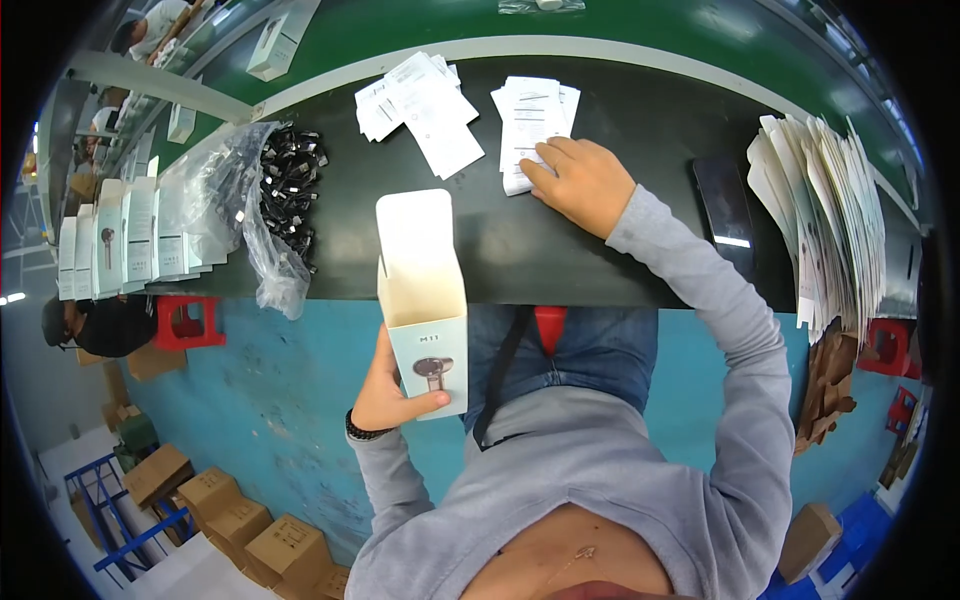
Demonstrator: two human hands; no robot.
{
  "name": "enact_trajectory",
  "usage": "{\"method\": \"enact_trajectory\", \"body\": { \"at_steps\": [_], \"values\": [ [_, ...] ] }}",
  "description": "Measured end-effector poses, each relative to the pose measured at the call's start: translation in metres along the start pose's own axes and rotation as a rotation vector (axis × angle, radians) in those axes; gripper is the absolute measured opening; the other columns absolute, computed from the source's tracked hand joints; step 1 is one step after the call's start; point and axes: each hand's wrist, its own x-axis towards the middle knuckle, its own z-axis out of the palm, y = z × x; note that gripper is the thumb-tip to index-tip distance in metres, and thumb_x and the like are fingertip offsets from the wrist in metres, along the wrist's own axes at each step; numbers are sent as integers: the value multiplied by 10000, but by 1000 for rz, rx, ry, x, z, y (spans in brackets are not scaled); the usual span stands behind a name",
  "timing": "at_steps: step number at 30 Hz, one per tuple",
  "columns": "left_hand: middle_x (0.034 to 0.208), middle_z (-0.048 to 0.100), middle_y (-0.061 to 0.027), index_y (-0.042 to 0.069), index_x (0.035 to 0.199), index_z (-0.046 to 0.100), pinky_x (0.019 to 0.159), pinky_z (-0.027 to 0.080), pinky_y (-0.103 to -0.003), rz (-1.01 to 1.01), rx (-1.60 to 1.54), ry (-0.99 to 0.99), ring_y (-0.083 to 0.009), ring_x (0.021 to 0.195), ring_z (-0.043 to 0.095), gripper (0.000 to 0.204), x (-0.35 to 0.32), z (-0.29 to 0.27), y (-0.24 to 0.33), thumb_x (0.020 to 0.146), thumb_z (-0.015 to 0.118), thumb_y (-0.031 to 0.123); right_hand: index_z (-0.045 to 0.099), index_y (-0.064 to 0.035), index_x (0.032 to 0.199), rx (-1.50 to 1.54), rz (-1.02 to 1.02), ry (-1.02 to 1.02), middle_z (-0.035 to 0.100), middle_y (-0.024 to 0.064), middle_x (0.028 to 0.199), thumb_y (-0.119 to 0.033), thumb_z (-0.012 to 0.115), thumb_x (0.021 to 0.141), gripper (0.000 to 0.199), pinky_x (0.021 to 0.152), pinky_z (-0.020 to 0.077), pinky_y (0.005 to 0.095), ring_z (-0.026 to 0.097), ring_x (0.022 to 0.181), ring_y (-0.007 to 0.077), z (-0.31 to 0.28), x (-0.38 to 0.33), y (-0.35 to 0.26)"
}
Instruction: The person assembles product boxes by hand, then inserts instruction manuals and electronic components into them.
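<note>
The left hand point(385, 392) has its fingers clamped round the open box point(432, 345), held at the worktop's point(600, 270) near edge, its flap raised. Beyond the box and to its right, the right hand point(588, 188) touches a leaflet stack point(530, 110); whether those fingers pinch a sheet, I cannot tell. A second leaflet pile point(440, 130) lies straight beyond the box; bagged black parts point(288, 190) lie to its left. The step in hand seems to be taking a leaflet; the move calls for separating one cleanly and keeping the box mouth clear. The box front bears a short printed mark above a handheld-device picture; the leaflets' print is too small to read.
</note>
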Motion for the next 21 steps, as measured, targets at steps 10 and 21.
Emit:
{"method": "enact_trajectory", "body": {
  "at_steps": [10, 21],
  "values": [
    [1269, 415, -100, 23, 1357, 211, 973, 307, -323, 109, 65, -42, -181, 1170, 402, 928, 27, 7, -5, 650, 788, 189, 611, -39, 901, 76, 22, 333, 641, 118, 845, -41, 600, 751, 151, 608, 514, 329, 631, 755, 262, -40, -8, 13],
    [1228, 439, -142, -16, 1328, 253, 967, 318, -328, 150, 5, -55, -213, 1164, 417, 929, 40, 18, -5, 668, 760, 395, 626, 34, 966, 947, 302, 412, 646, 126, 878, 33, 547, 832, 156, 522, 459, 191, 651, 679, 163, -133, -26, -8]
  ]
}}
